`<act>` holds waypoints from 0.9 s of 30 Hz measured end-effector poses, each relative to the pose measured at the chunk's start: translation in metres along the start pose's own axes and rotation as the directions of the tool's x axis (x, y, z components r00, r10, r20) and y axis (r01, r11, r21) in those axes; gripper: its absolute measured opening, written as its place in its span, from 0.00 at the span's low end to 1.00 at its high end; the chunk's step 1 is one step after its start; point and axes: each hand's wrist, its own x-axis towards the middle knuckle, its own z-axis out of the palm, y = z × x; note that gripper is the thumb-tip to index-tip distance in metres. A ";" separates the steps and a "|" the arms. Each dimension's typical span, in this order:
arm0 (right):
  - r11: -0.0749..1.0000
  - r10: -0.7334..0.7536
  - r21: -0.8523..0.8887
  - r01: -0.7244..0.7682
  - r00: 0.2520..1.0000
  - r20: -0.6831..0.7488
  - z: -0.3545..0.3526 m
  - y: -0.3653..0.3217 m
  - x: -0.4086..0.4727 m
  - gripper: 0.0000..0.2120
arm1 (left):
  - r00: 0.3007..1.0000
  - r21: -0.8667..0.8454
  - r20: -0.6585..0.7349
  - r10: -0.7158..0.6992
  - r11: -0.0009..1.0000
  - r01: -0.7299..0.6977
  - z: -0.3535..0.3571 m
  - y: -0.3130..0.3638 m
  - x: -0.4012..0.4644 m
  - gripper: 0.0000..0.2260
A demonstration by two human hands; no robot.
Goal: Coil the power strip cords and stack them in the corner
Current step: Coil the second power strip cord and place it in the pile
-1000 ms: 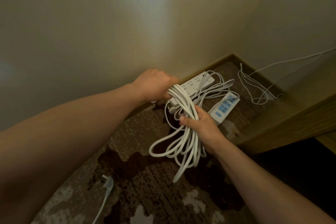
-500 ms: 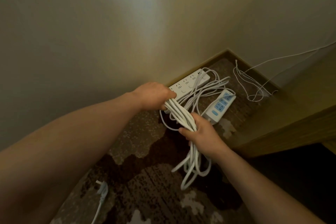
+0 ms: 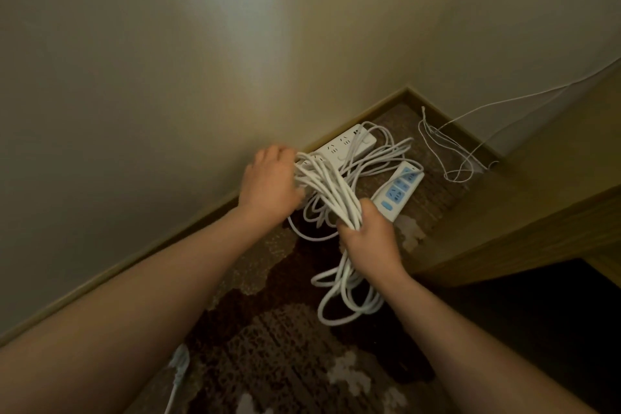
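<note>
A bundle of white cord loops [image 3: 331, 191] is stretched between both hands above the carpet. My left hand [image 3: 268, 183] grips the upper end of the loops close to the wall. My right hand [image 3: 369, 239] is closed around the lower part, and more loops [image 3: 346, 296] hang below it. A white power strip [image 3: 346, 146] lies along the baseboard in the corner. A second strip with blue sockets [image 3: 400, 190] lies to its right, loose white cord [image 3: 379, 158] spread between them.
A thin white wire [image 3: 450, 151] runs from the right wall and lies tangled on the floor in the corner. A wooden furniture edge [image 3: 524, 239] stands at the right. A white plug with cord [image 3: 179, 370] lies on the patterned carpet [image 3: 285, 346] at the bottom left.
Both hands have moved down and toward the corner with the cord bundle. The hanging loops below my right hand have drawn in and now dangle lower.
</note>
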 end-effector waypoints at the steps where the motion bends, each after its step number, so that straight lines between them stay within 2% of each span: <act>1: 0.999 0.028 0.020 -0.028 0.999 -0.023 -0.002 -0.001 0.002 0.07 | 0.995 -0.091 -0.021 -0.098 0.991 0.096 -0.001 0.003 -0.004 0.14; 2: 0.998 0.047 0.034 -0.046 0.998 -0.043 -0.004 -0.001 0.003 0.06 | 0.978 -0.231 0.021 -0.207 0.951 0.206 -0.005 0.008 -0.006 0.09; 3: 0.997 0.058 0.045 -0.055 0.996 -0.061 -0.005 -0.002 0.004 0.06 | 0.951 -0.380 0.120 -0.286 0.871 0.310 -0.006 0.015 -0.005 0.11; 4: 0.997 0.061 0.051 -0.058 0.996 -0.072 -0.005 -0.003 0.004 0.06 | 0.914 -0.514 0.261 -0.310 0.757 0.403 -0.011 0.025 -0.005 0.15; 6: 0.999 0.045 0.026 -0.042 0.995 -0.086 -0.003 -0.006 0.004 0.06 | 0.836 -0.652 0.503 -0.220 0.538 0.534 -0.011 0.043 0.003 0.15; 8: 1.000 0.007 -0.008 -0.008 0.995 -0.098 0.001 -0.008 0.003 0.08 | 0.780 -0.705 0.601 -0.174 0.344 0.620 -0.009 0.061 0.011 0.21; 10: 1.000 -0.020 -0.013 0.019 0.995 -0.096 0.004 -0.012 0.001 0.10 | 0.779 -0.749 0.589 -0.213 0.218 0.626 -0.006 0.071 0.018 0.20; 12: 0.998 -0.047 -0.051 0.043 0.996 -0.079 0.004 -0.015 0.002 0.14 | 0.785 -0.762 0.565 -0.255 0.205 0.615 0.001 0.073 0.024 0.16; 14: 0.998 -0.057 -0.013 0.057 0.998 -0.015 0.003 -0.016 0.004 0.19 | 0.783 -0.763 0.553 -0.285 0.204 0.613 0.005 0.070 0.028 0.12; 16: 0.992 -0.089 0.094 0.084 0.995 0.046 0.002 -0.011 0.003 0.16 | 0.798 -0.781 0.526 -0.295 0.203 0.590 0.007 0.061 0.031 0.07; 18: 0.978 -0.084 0.194 0.079 0.996 0.013 -0.001 -0.004 -0.001 0.06 | 0.814 -0.796 0.492 -0.311 0.219 0.565 0.007 0.045 0.033 0.06; 20: 0.982 0.020 0.191 -0.005 0.997 -0.078 -0.004 0.006 0.002 0.11 | 0.828 -0.783 0.459 -0.322 0.294 0.548 0.009 0.029 0.032 0.06; 23: 0.963 0.224 -0.128 -0.238 0.968 -0.116 -0.006 0.013 0.023 0.13 | 0.845 -0.772 0.448 -0.292 0.350 0.530 0.010 0.018 0.030 0.06; 25: 0.872 0.352 -0.354 -0.340 0.936 -0.032 0.002 0.013 0.039 0.15 | 0.862 -0.779 0.438 -0.257 0.369 0.506 0.009 0.019 0.030 0.10; 27: 0.763 0.461 -0.523 -0.379 0.887 0.030 0.013 0.012 0.051 0.19 | 0.887 -0.767 0.414 -0.203 0.448 0.460 0.008 0.021 0.033 0.11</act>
